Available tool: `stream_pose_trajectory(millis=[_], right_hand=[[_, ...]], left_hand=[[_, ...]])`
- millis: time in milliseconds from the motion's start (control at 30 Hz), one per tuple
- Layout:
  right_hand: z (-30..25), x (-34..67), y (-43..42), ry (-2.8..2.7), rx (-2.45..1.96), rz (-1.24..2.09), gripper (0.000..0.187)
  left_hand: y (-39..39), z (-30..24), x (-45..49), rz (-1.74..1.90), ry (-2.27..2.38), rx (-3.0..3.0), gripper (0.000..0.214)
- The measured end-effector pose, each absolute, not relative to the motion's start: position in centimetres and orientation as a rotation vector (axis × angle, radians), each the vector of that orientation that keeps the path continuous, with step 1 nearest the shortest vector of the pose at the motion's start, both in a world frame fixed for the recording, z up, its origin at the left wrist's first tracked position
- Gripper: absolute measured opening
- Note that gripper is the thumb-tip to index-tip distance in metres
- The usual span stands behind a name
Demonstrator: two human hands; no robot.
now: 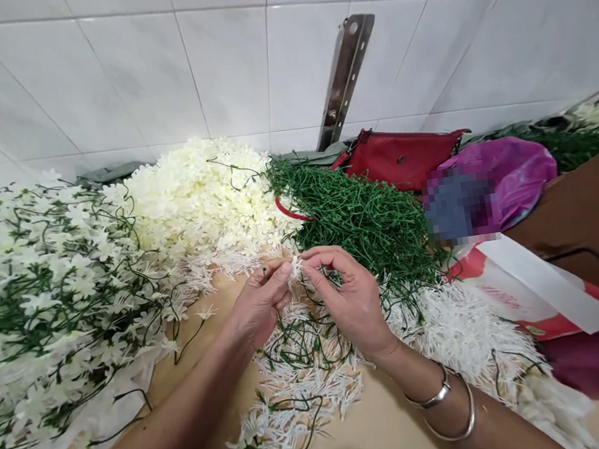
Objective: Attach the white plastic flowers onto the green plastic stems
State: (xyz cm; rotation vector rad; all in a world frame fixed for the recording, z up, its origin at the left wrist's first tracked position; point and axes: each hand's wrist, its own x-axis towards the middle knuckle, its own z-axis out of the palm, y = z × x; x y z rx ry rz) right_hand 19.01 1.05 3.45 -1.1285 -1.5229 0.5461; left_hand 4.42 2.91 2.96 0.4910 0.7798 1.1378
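My left hand point(266, 294) and my right hand point(349, 292) meet at the middle of the table, fingertips pinched together. Between them is a small white artificial flower point(296, 268), gripped from both sides; its stem is mostly hidden by the fingers. Beneath the hands lie loose green stems point(316, 341) mixed with thin white flower pieces point(312, 390). Just behind the right hand rises a heap of green plastic stems point(353, 209). A mound of cream-white petals point(200, 194) sits beyond the left hand.
White flowers on green stems point(63, 287) fill the left side. At right are a pile of white strands point(464, 328), a red-and-white paper bag point(531, 288) and a purple plastic bag point(520, 171). A red purse point(401, 154) rests by the tiled wall point(226, 64), below a metal bracket point(346, 80).
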Motion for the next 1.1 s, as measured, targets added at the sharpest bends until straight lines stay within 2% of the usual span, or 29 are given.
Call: stream_pose_trajectory(millis=[600,867,1100], right_hand=[[3.6,18.8,0.9,-1.591,-1.184,0.48,0.011],[3.4,18.8,0.8,-1.61,-1.207,0.459,0.009],[3.1,18.8,1.0,-1.522,-1.199,0.548,0.008]], left_hand=[[3.0,1.6,4.3,1.161,0.827,0.725,0.035],[3.0,1.7,3.8,1.265,0.923,1.143,0.021],[2.2,2.3,3.9,1.233,0.98,1.378,0.021]])
